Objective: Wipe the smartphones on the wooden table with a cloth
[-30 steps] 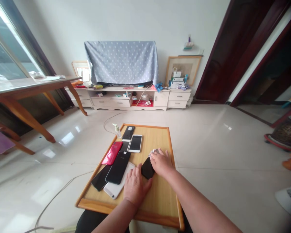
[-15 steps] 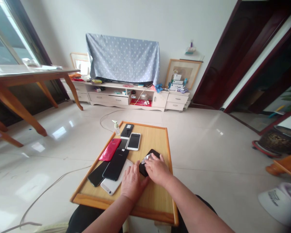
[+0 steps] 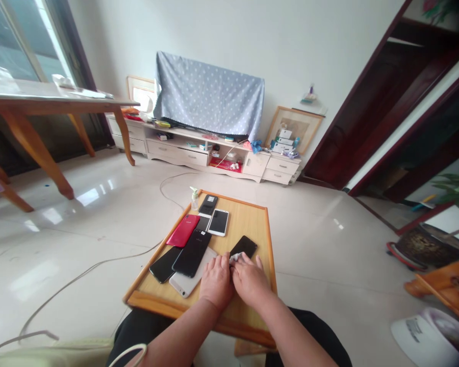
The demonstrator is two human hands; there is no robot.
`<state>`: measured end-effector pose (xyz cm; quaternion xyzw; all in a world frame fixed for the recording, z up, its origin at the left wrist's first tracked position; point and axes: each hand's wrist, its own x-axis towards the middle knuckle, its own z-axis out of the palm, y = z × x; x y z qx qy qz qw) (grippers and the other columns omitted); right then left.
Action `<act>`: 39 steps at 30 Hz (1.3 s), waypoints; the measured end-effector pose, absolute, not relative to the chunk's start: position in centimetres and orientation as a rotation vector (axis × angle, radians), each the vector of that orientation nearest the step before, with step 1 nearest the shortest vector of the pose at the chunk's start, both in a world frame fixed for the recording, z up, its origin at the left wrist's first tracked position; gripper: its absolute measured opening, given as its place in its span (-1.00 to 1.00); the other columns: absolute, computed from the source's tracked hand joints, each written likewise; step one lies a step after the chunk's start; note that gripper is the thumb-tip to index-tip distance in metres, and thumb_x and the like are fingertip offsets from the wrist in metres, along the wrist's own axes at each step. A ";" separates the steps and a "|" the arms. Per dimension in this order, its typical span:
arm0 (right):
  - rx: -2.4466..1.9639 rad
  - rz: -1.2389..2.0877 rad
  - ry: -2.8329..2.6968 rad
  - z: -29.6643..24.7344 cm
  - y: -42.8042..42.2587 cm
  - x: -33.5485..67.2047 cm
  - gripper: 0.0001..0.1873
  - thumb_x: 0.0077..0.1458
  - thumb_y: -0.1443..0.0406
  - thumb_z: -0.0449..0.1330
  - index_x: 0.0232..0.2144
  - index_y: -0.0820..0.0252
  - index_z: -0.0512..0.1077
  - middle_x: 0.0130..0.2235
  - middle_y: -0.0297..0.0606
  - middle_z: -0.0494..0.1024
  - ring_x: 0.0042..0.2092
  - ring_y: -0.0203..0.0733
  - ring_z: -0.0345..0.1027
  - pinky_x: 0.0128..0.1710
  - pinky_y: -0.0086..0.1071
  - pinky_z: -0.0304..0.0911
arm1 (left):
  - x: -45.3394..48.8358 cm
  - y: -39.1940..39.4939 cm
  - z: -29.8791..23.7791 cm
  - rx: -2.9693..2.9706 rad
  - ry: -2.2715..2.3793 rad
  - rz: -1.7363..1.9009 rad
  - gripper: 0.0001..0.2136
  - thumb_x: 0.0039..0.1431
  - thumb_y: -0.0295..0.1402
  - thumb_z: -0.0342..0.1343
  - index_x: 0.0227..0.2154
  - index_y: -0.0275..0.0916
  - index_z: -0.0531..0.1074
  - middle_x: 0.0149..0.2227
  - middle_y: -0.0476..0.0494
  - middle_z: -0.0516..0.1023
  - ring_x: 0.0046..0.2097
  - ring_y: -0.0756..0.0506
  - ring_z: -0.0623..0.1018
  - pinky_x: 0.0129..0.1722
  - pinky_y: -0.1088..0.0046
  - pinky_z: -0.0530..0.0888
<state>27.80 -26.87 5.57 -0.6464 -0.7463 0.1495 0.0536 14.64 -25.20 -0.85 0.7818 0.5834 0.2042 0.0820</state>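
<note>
A black smartphone (image 3: 246, 245) lies at a slant on the right half of the small wooden table. My right hand (image 3: 250, 280) presses a crumpled pale grey wipe (image 3: 235, 258) onto its near end. My left hand (image 3: 217, 279) is closed around the phone's near left edge, close against my right hand; its thumb is hidden. To its left lie a black phone (image 3: 192, 254), a white phone (image 3: 185, 285), another dark phone (image 3: 164, 265) and a red phone (image 3: 183, 230). Beyond them are a white-framed phone (image 3: 219, 223) and a black phone (image 3: 208, 204) with a label.
A clear pump bottle (image 3: 194, 199) stands at the table's (image 3: 248, 216) far left corner. Ahead, a low white cabinet (image 3: 178, 154) holds boxes and a cloth-draped object (image 3: 210, 97). A larger wooden table (image 3: 42, 104) is at left; a white bin (image 3: 424, 334) at right.
My right hand has drawn the wipe down from the middle of the phone to its near end, closer to my left hand. The head view has tilted and shifted slightly.
</note>
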 end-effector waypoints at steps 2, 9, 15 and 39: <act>-1.997 0.429 -2.225 5.5 -26.3 26.9 -0.50 0.40 0.20 -0.19 0.22 0.01 0.35 0.28 -0.25 0.36 0.39 0.01 -0.02 0.37 0.15 -0.36 | 14.4 -25.3 -0.8 2.345 1.738 0.619 -0.57 0.27 -0.41 -0.05 0.20 -0.24 0.26 0.01 -0.24 0.49 0.02 -0.22 0.44 0.03 0.22 0.32; -2.176 0.263 -2.094 5.1 -28.9 27.5 -0.46 0.41 0.21 -0.27 0.20 -0.01 0.38 0.27 -0.25 0.37 0.39 -0.02 0.00 0.34 0.16 -0.21 | 13.7 -26.1 0.3 2.327 1.699 0.630 -0.46 0.18 -0.13 0.11 0.18 -0.26 0.29 -0.01 -0.26 0.47 0.04 -0.28 0.42 0.04 0.16 0.31; -2.233 0.303 -2.051 4.4 -32.6 27.8 -0.50 0.36 0.27 -0.17 0.14 0.03 0.45 0.23 -0.18 0.43 0.37 0.02 0.05 0.35 0.11 -0.17 | 13.5 -26.7 0.9 2.279 1.686 0.560 -0.41 0.13 -0.12 0.15 0.19 -0.27 0.29 0.02 -0.29 0.46 0.10 -0.31 0.38 0.11 0.14 0.27; -1.608 0.924 -1.178 5.4 -35.3 26.0 -0.50 0.17 -0.05 0.12 -0.03 0.13 0.51 -0.13 -0.16 0.63 -0.18 -0.06 0.53 -0.23 -0.32 0.39 | 12.7 -29.7 5.5 1.973 1.819 0.612 -0.28 0.04 -0.05 0.16 0.19 -0.40 0.23 0.09 -0.44 0.46 0.16 -0.30 0.43 0.13 0.29 0.28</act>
